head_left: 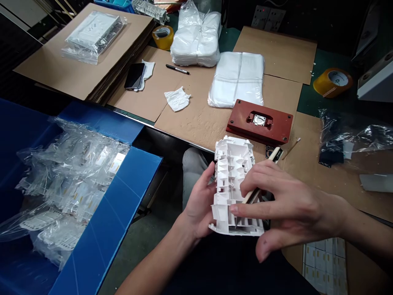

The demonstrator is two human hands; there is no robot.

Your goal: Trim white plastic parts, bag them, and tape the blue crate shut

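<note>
A long workbench covered in overlapping cardboard sheets (190, 123) runs across the view, with a blue corrugated plastic bin (113, 200) at the left. The bin holds a heap of white parts sealed in clear plastic bags (76, 172), while two bundles of white-tinged plastic bags (236, 78) lie on the cardboard beyond the hands. A similar bagged item (93, 37) rests on a cardboard stack at the far left. A dark red fixture plate (276, 127) with a metal insert (259, 119) sits just beyond the hands. Two yellow tape rolls, a smartphone (134, 76), a black marker (177, 69) and a crumpled white cloth (177, 98) lie farther out.

Over the person's lap, a white molded plastic part (231, 180), ribbed and unbagged, is held clear of the bench. The left hand (199, 205) is partly open and cradles its side, with the fingers against the edge. The right hand (285, 205) is half closed around a thin wooden stick (272, 155), whose lower end reaches among the part's ribs, with the tip hidden. Bagged parts fill the bin, and this one lies bare in the hands.
</note>
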